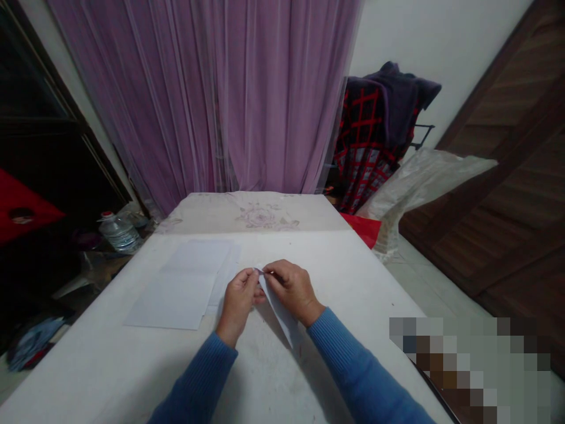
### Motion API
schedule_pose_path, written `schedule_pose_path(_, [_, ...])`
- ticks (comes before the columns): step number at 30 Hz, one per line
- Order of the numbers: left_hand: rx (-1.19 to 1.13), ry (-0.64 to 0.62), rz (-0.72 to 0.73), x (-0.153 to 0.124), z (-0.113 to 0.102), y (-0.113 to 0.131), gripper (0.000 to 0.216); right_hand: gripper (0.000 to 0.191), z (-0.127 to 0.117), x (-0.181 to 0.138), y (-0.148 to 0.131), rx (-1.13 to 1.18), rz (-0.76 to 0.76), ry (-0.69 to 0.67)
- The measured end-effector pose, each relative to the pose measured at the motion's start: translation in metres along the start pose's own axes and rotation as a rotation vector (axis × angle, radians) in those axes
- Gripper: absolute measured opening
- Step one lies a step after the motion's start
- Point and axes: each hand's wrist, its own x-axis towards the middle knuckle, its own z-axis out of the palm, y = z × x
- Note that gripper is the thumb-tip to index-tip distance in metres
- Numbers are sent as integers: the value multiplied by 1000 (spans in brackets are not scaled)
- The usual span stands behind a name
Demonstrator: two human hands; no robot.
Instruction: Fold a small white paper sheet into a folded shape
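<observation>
My left hand [241, 294] and my right hand [293, 288] meet over the middle of the white table [110, 365]. Both pinch the far tip of a folded white paper [280, 312], a narrow pointed shape that runs back toward me between my wrists. The fingers of each hand are closed on the paper's tip. Blue sleeves cover both forearms. A small stack of flat white sheets [183, 285] lies on the table just left of my left hand.
A purple curtain [220, 94] hangs behind the table. A water bottle [118, 231] stands on the floor at the left. Clothes hang on a rack [379, 129] at the back right, with a plastic bag [419, 182] and a wooden door [507, 176] beside it.
</observation>
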Motion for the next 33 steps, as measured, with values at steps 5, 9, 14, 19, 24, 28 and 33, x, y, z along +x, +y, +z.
schedule_pose_path(5, [-17, -6, -14, -2, -2, 0, 42, 20, 0, -5, 2, -76, -64, -38])
schedule_pose_path(9, [-13, -9, -12, -1, -3, 0, 42, 19, -2, -6, 2, -70, -81, -39])
schedule_pose_path(14, [-14, -23, -11, -1, -4, -1, 42, 21, -1, -7, 3, -46, -75, -34])
schedule_pose_path(19, [-3, -58, -1, -1, -4, -3, 39, 21, 4, -10, 5, 52, 13, 3])
schedule_pose_path(24, [-7, -54, -33, -1, -3, -3, 39, 20, 3, -14, 2, -13, 68, 123])
schedule_pose_path(28, [-51, -23, -49, 0, -2, -3, 40, 12, -1, -24, -5, -134, -69, 86])
schedule_pose_path(33, [-107, -3, -53, -1, -2, -5, 43, 36, 7, -40, -3, -86, -42, 13])
